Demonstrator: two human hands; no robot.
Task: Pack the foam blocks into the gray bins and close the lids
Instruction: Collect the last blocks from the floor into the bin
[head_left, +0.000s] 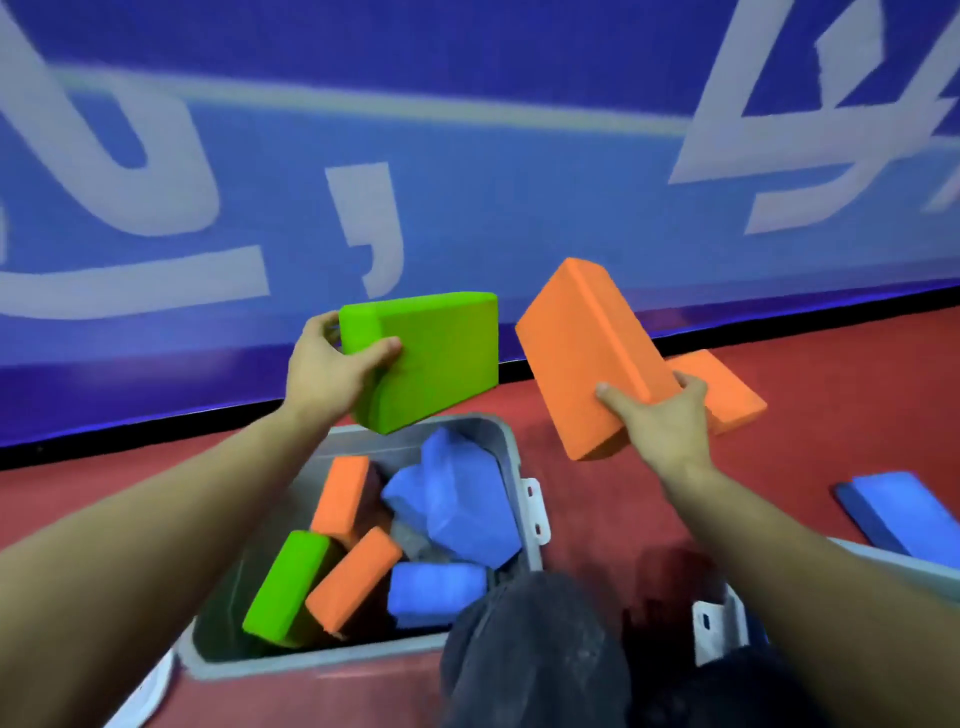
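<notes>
My left hand (332, 371) grips a green foam block (436, 358) by its left end and holds it tilted above the far rim of an open gray bin (511, 452). My right hand (662, 421) holds an orange foam block (587, 358) upright in the air, to the right of the bin. Inside the bin lie a green block (288, 587), two orange blocks (345, 499) and several blue blocks (457, 499), jumbled at angles.
Another orange block (732, 397) lies on the red floor behind my right hand. Two blue blocks (898, 512) lie at the right. The corner of a second gray bin (719, 623) shows at lower right. A blue banner wall stands behind. My dark-clothed knee (535, 649) overlaps the near bin rim.
</notes>
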